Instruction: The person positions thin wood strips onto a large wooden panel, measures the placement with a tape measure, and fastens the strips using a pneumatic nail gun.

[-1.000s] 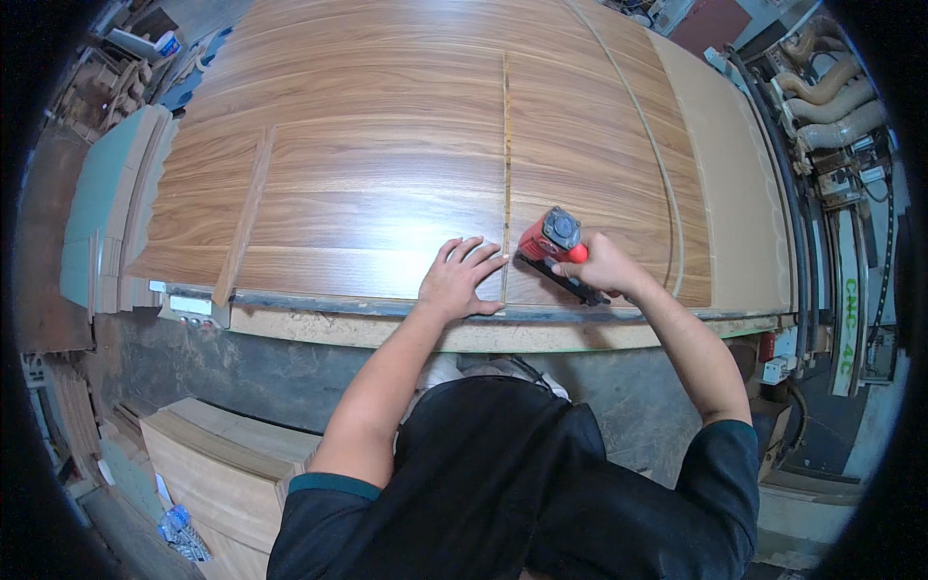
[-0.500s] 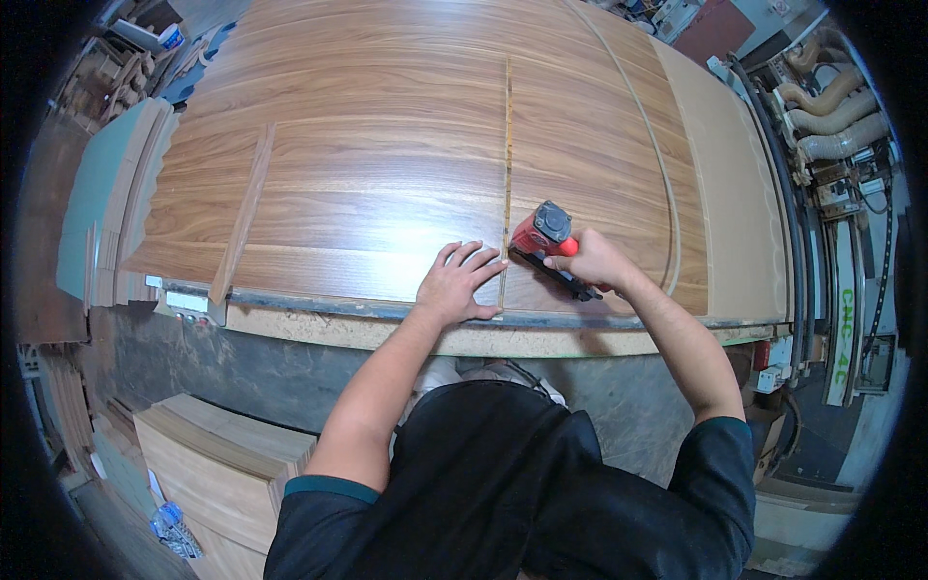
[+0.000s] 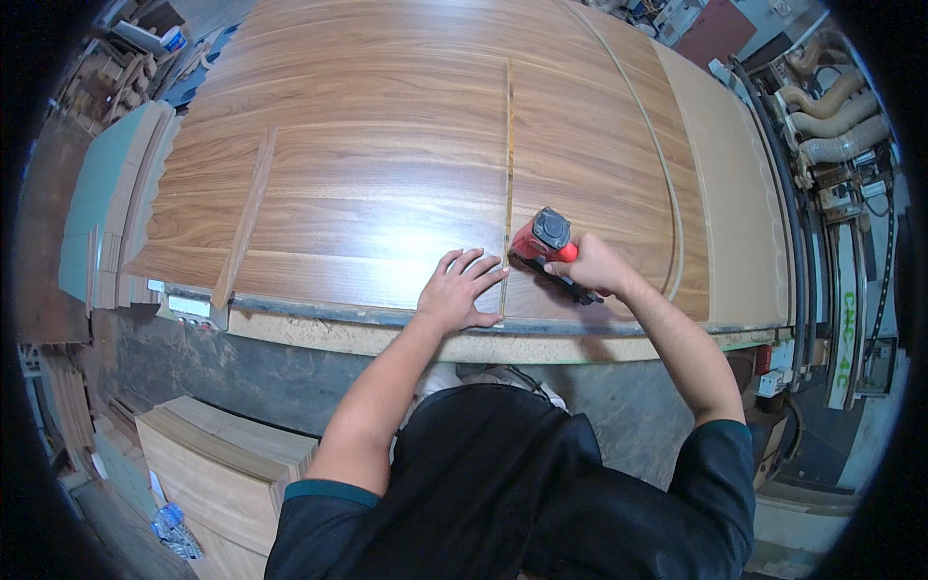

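A wood-grain panel [image 3: 387, 145] covers most of the workbench in front of me. Across it, running away from my body, lies a thin narrow strip [image 3: 508, 155], yellowish with dark patches. My left hand [image 3: 454, 293] rests flat with fingers spread, its fingertips and thumb touching the strip near the front edge. A red and black nail gun [image 3: 546, 237] is gripped in my right hand [image 3: 594, 266]. Its nose is down at the strip, just right of my left fingertips; the exact contact point is hidden under the tool.
A loose wooden strip [image 3: 246, 217] lies on the panel at the left. A pale hose [image 3: 657, 145] curves over the right side. Stacked boards [image 3: 213, 454] stand at the lower left, with a plastic bottle [image 3: 174, 532] on them. Ducts and machinery [image 3: 841, 126] line the right.
Almost nothing differs. The whole scene sits slightly lower in the picture; both hands and the nail gun keep their places at the strip.
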Demonstrator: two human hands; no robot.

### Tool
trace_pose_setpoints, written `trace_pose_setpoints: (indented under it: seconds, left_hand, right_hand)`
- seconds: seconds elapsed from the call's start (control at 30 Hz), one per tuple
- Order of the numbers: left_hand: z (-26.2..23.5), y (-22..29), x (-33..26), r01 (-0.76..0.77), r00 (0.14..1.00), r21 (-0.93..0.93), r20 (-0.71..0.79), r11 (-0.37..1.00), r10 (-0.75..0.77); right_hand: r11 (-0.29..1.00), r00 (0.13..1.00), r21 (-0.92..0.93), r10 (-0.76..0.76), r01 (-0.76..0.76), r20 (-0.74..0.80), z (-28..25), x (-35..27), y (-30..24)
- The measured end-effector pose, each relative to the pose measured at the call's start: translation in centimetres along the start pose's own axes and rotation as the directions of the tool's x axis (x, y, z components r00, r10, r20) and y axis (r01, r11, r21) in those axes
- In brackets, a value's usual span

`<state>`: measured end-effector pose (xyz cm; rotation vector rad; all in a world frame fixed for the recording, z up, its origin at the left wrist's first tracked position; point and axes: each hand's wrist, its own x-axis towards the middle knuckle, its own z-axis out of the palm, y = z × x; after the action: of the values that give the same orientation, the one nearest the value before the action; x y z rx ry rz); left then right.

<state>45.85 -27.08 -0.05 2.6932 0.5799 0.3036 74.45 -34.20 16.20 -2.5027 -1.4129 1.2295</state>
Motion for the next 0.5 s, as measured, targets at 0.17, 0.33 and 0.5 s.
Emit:
trace_pose_setpoints:
  seconds: [0.17,0.33,0.5]
  left_hand:
    - [0.2,-0.1,0.1,0.001,1.000,-0.003,-0.001,1.000,-0.001]
    - [0.1,-0.1,0.0,0.010,1.000,-0.013,0.016,1.000,-0.009]
    - [0.2,-0.2,0.0,0.015,1.000,-0.017,0.021,1.000,-0.015]
  right_hand:
    - [1.000,1.000,-0.007,-0.027,0.027,-0.001,0.3,0.9,0.8]
    - [0.997,1.000,-0.072,-0.023,0.023,0.002,-0.5,0.4,-0.1]
    - [0.996,0.997,0.058,0.068,-0.070,0.027,-2.3,0.4,-0.5]
